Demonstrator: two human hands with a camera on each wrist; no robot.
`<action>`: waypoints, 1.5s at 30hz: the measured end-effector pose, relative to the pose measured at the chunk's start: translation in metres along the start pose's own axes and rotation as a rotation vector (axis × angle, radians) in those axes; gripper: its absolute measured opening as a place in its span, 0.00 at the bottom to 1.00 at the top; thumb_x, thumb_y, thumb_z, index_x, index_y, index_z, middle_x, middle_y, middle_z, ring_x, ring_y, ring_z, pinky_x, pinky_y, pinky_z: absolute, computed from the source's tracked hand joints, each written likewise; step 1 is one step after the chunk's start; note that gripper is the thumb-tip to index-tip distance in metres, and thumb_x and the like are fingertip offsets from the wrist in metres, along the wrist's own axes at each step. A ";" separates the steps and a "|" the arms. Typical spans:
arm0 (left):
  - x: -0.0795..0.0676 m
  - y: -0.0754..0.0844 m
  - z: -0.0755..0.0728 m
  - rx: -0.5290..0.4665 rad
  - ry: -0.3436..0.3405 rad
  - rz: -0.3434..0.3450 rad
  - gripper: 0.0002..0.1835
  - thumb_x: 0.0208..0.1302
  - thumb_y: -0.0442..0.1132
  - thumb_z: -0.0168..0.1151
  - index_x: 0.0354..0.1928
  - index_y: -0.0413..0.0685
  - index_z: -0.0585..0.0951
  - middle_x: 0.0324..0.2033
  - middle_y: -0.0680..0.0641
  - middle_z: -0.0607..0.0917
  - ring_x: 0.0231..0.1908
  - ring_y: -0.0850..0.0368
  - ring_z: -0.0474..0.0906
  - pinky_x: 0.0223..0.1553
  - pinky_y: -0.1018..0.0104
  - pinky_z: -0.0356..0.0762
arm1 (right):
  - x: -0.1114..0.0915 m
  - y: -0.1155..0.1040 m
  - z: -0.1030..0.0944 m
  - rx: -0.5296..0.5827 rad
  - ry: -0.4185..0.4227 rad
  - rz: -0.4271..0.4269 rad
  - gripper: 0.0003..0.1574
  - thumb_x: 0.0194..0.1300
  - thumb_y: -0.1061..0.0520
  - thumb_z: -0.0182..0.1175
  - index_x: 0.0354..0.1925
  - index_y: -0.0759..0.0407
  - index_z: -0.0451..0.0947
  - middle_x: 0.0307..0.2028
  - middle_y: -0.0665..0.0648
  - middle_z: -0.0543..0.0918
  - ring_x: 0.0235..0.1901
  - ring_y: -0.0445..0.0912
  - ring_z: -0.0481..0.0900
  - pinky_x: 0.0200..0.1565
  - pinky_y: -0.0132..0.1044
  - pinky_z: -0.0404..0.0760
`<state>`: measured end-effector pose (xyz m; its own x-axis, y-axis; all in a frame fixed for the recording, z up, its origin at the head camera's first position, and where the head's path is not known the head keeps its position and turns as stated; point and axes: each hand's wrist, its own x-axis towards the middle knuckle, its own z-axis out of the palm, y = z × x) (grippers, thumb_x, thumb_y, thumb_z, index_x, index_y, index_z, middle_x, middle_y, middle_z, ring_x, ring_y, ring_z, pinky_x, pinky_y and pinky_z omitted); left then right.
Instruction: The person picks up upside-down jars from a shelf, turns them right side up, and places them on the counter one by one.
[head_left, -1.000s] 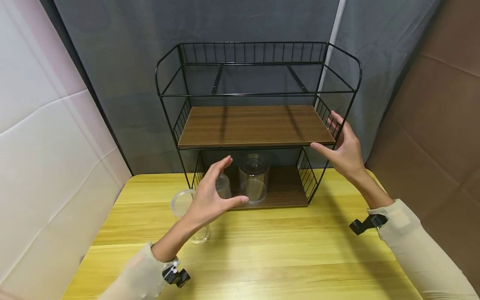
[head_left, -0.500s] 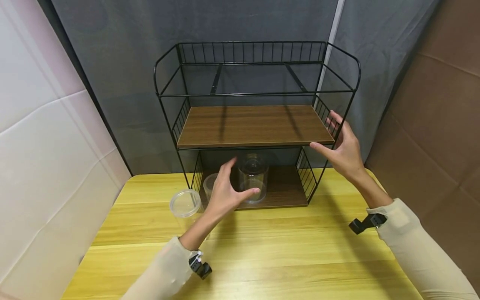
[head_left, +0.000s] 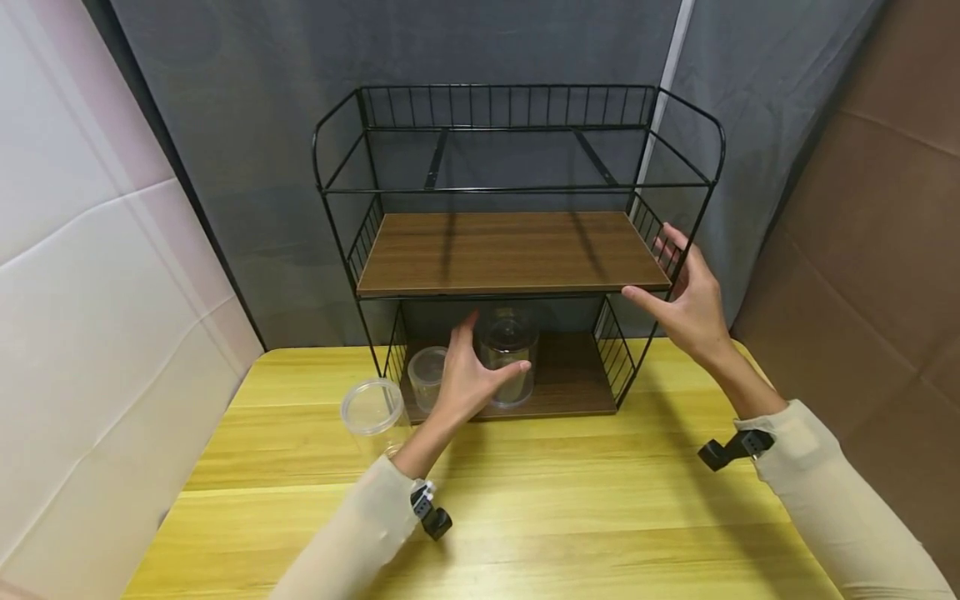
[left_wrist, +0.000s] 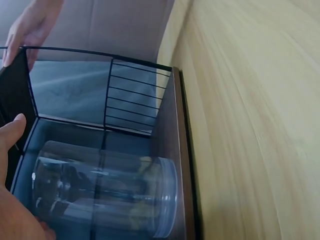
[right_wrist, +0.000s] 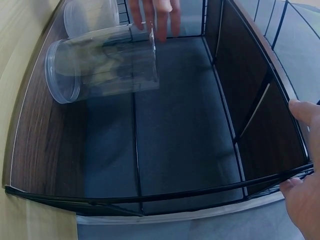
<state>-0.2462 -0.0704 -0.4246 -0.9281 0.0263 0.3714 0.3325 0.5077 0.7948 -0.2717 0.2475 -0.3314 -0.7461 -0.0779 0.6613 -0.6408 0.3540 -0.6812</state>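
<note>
A clear plastic jar point(head_left: 510, 340) stands on the bottom shelf point(head_left: 573, 379) of a black wire rack point(head_left: 517, 190). In the left wrist view the banded end of this jar point(left_wrist: 107, 187) is against the wood. My left hand point(head_left: 467, 379) reaches to its left side, thumb spread in front and fingers further back; the thumb is apart from the jar wall. My right hand point(head_left: 692, 300) holds the rack's right side, thumb at the front corner of the middle shelf point(head_left: 517, 250) and fingers outside the side wires.
A smaller clear jar point(head_left: 426, 373) stands left of my left hand on the bottom shelf. Another clear jar point(head_left: 371, 408) is on the yellow wood table point(head_left: 570, 500), partly behind my left forearm. Grey cloth point(head_left: 247, 167) hangs behind the rack.
My left hand has moved right, from near the smaller jar to the larger jar. The smaller jar is now more exposed to view. My right hand stays on the rack.
</note>
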 end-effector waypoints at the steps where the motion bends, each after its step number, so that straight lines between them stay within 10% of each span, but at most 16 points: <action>1: 0.001 -0.001 0.002 -0.002 0.002 -0.005 0.62 0.50 0.52 0.86 0.81 0.41 0.60 0.73 0.31 0.69 0.73 0.32 0.66 0.72 0.37 0.67 | 0.000 0.000 0.000 -0.002 0.002 -0.002 0.61 0.57 0.76 0.74 0.81 0.65 0.56 0.77 0.68 0.66 0.77 0.59 0.65 0.75 0.35 0.67; 25: 0.017 -0.019 0.033 -0.055 0.097 -0.045 0.60 0.50 0.51 0.87 0.79 0.36 0.63 0.73 0.32 0.71 0.72 0.34 0.69 0.72 0.41 0.69 | 0.001 0.002 0.003 0.039 0.007 -0.016 0.60 0.56 0.77 0.73 0.81 0.65 0.56 0.77 0.67 0.65 0.77 0.61 0.64 0.75 0.34 0.66; 45: 0.013 -0.010 0.031 -0.101 0.102 -0.053 0.58 0.48 0.50 0.88 0.77 0.36 0.67 0.71 0.37 0.76 0.71 0.40 0.73 0.71 0.47 0.72 | -0.002 0.001 0.000 0.047 -0.004 -0.003 0.60 0.58 0.78 0.72 0.82 0.65 0.55 0.79 0.66 0.63 0.78 0.62 0.62 0.75 0.33 0.66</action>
<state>-0.2670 -0.0483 -0.4430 -0.9247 -0.0886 0.3703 0.3033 0.4165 0.8570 -0.2710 0.2481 -0.3331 -0.7450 -0.0829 0.6619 -0.6505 0.3099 -0.6934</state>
